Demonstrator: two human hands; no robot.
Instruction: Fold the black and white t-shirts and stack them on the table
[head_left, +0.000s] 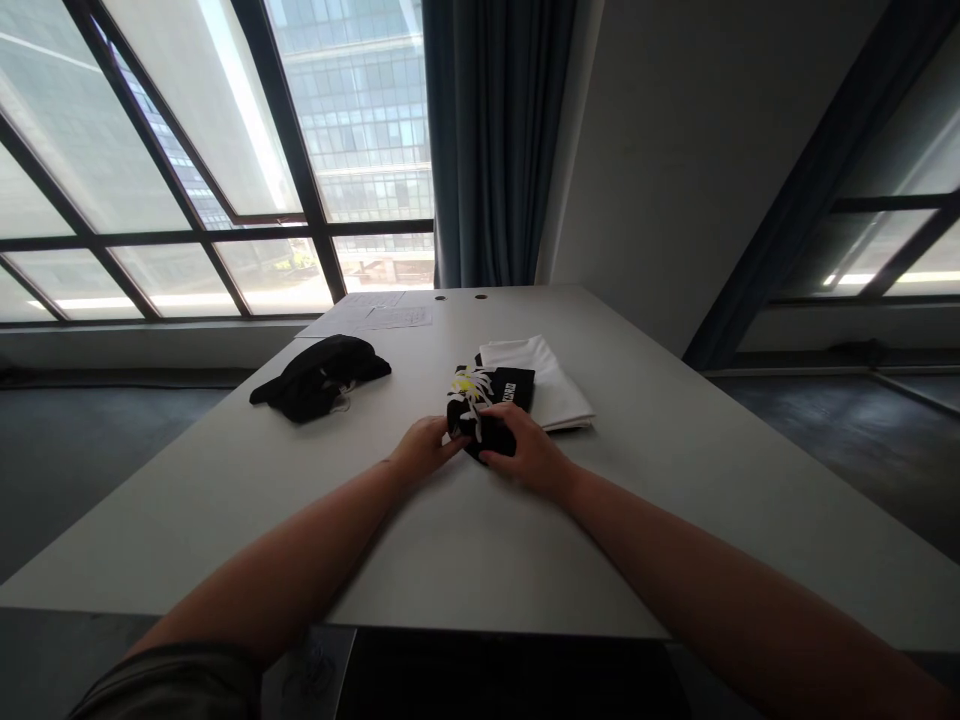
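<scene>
A black folded garment with a white-and-yellow flower print and white lettering lies in front of me, partly over a white folded cloth. My left hand grips its near left corner, thumb on top and the other fingers mostly hidden. From the right, my right hand is closed on its near edge, fingers on the black fabric and thumb toward me. Whether the black piece is a T-shirt cannot be made out. To the left sits a crumpled black cloth with some white marks, apart from both hands.
A white table stretches away from me. Printed sheets of paper lie toward its far left, and two round holes are near the far edge. Beyond stand a blue curtain, a wall and large windows.
</scene>
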